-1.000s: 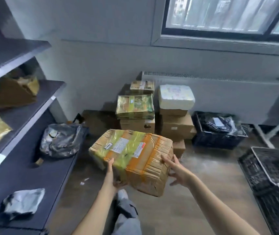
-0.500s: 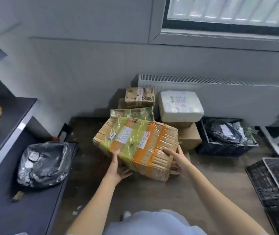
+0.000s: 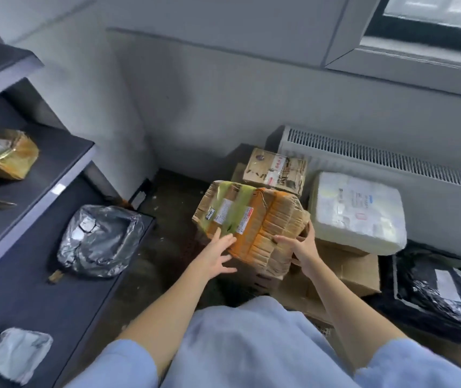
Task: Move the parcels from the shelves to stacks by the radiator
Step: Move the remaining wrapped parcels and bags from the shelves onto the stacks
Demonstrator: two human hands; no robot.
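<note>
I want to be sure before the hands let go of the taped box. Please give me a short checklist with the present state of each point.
1. Left hand on the taped box: ok, fingers straight against its near side.
2. Right hand gripping the box: ok, fingers curled round its corner.
3. Box resting fully on the stack: cannot tell, its underside is hidden.
4. Box level: not ok, it looks tilted.
5. Clear of the white parcel: ok, beside it.
6. Near the radiator: ok.
</note>
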